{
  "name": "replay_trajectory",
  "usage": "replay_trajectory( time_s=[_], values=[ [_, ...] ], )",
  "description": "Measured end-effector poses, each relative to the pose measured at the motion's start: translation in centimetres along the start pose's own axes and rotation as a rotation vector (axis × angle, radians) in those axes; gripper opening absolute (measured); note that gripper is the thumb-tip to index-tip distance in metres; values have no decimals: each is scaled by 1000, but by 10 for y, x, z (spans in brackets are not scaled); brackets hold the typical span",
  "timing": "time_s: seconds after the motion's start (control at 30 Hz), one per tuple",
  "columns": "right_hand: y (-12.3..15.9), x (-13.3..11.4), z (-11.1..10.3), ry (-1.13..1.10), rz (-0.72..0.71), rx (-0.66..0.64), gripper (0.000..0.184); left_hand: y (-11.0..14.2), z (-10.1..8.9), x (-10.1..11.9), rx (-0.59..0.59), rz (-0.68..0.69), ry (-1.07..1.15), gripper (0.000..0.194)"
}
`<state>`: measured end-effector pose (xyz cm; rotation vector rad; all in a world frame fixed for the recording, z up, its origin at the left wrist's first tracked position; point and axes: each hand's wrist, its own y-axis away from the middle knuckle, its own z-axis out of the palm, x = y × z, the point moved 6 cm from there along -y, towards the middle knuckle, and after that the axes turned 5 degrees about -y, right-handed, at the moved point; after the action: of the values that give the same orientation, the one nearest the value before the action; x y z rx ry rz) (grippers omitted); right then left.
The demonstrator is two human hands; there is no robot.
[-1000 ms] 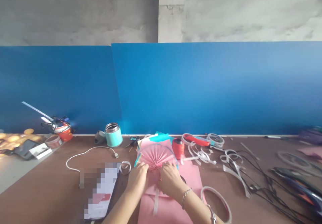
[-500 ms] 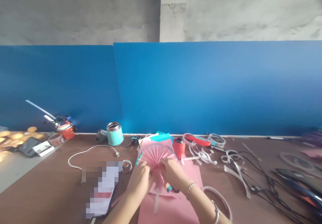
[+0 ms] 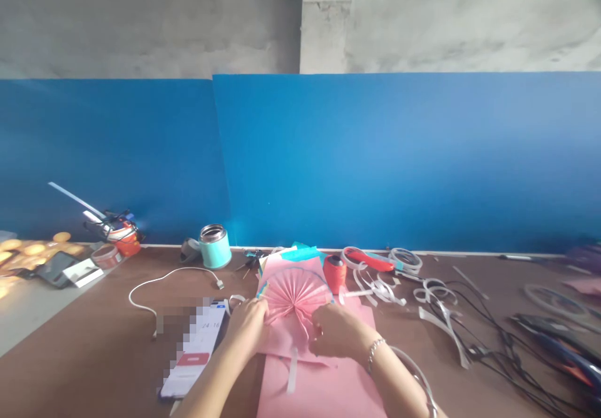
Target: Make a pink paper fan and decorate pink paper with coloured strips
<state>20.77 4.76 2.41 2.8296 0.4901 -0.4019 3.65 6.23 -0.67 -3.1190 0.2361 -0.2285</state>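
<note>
A pink pleated paper fan (image 3: 293,285) with a blue line along its arc lies spread on pink paper sheets (image 3: 322,396) in front of me. At the fan's left edge, my left hand (image 3: 250,323) is closed, its fingertips pinching the paper. My right hand (image 3: 342,331) is curled at the lower right edge of the fan, its thumb and forefinger against the folds; the other fingertips are partly hidden. The pleats meet at a gathered centre between both hands. A pale strip (image 3: 292,371) lies on the paper just below the fan.
A phone (image 3: 200,349) and a white cable (image 3: 176,271) lie to the left, with a turquoise open flask (image 3: 215,248) behind. Beyond the fan stands a red thread spool (image 3: 335,274). White curled strips (image 3: 380,290) and black cables (image 3: 500,349) spread rightward. A blue partition (image 3: 375,161) closes the back.
Both hands have moved apart from the fan's centre, the left to its left edge, the right to its lower right. The gathered centre and lower folds now show.
</note>
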Motion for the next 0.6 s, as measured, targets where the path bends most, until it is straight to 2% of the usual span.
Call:
replay_trajectory(
  time_s=[0.07, 0.2, 0.33, 0.5, 0.6],
  values=[
    [2, -5, 5, 70, 22, -15, 18, 0, 2, 2, -19, -18, -3, 16],
    [-6, -11, 16, 142, 100, 44, 27, -1, 3, 9, -33, -62, -11, 20],
    [-15, -10, 21, 115, 119, 102, 24, 0, 2, 16, -51, -44, 10, 20],
    [-21, -4, 21, 94, 168, 181, 27, 4, 7, 23, -54, 12, 31, 34],
    [-25, -4, 23, 77, 153, 200, 25, 2, 10, 27, -39, 19, 26, 35]
  ],
)
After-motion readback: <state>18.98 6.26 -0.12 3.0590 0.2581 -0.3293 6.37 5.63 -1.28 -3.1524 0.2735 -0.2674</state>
